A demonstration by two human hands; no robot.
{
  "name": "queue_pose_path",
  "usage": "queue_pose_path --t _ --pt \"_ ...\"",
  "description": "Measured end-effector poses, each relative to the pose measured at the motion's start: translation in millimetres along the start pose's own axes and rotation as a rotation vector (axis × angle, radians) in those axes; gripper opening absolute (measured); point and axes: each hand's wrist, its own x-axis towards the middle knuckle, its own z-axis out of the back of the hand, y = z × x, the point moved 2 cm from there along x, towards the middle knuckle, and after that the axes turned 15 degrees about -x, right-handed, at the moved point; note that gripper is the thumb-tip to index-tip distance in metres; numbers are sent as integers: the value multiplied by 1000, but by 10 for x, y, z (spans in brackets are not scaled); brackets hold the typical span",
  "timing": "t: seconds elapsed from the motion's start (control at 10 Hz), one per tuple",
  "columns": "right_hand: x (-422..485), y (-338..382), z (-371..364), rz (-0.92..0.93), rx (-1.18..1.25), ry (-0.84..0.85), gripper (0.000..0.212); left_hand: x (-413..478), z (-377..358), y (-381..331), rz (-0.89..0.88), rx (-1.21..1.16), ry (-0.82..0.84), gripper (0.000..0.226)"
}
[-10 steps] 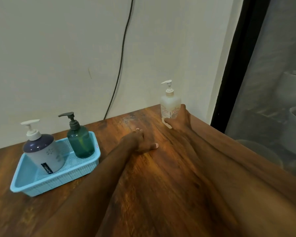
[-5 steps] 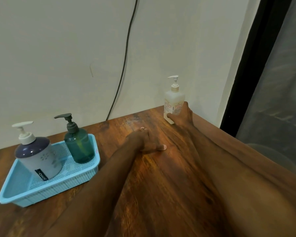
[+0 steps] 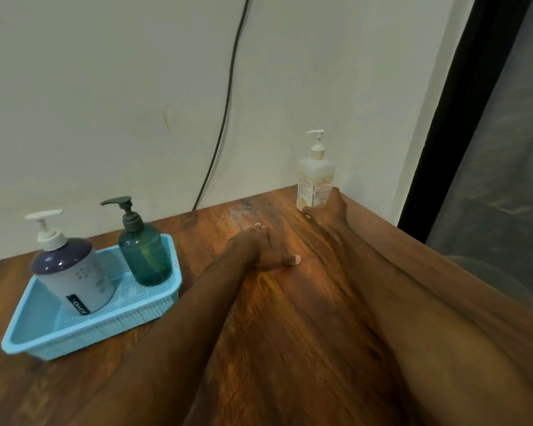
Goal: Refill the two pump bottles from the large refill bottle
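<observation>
Head view, read from the near edge outward. Two bare forearms cross the brown wood-grain desk (image 3: pixel 290 348) from 6 o'clock toward 12 and 1 o'clock.

At 9 o'clock stands a light blue perforated plastic tray (image 3: pixel 83 336) with two pump bottles upright inside it. The nearer is a squat grey bottle with a dark purple shoulder and a white pump (image 3: pixel 74 278), placed toward the tray's left side and bearing a small black label low on its front. Just beyond it, in the tray's far right corner, is a translucent teal-green bottle with a dark grey pump (image 3: pixel 144 250), whose spout points left. The two bottles stand close together but apart.

Near the centre, the left hand (image 3: pixel 263 247) rests on the desk with its fingers curled loosely and the thumb stretched toward 3 o'clock; its grip holds nothing.

Farther out, at 1 o'clock, the right hand (image 3: pixel 328 209) has its grip wrapped around the base of the tall translucent white refill bottle with a cream pump and a printed label (image 3: pixel 316 173). The bottle stands upright in the desk's far corner near the wall; whether its base is in contact with the desk is unclear, as the hand covers it.

Behind, a black cable (image 3: pixel 228 96) runs down the pale wall (image 3: pixel 105 87) to the desk's far edge.
</observation>
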Motion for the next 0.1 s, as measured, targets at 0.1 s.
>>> queue_pose_path --t 0.1 --pt "-137 -63 -6 19 40 31 108 -89 -20 -41 36 -25 38 118"
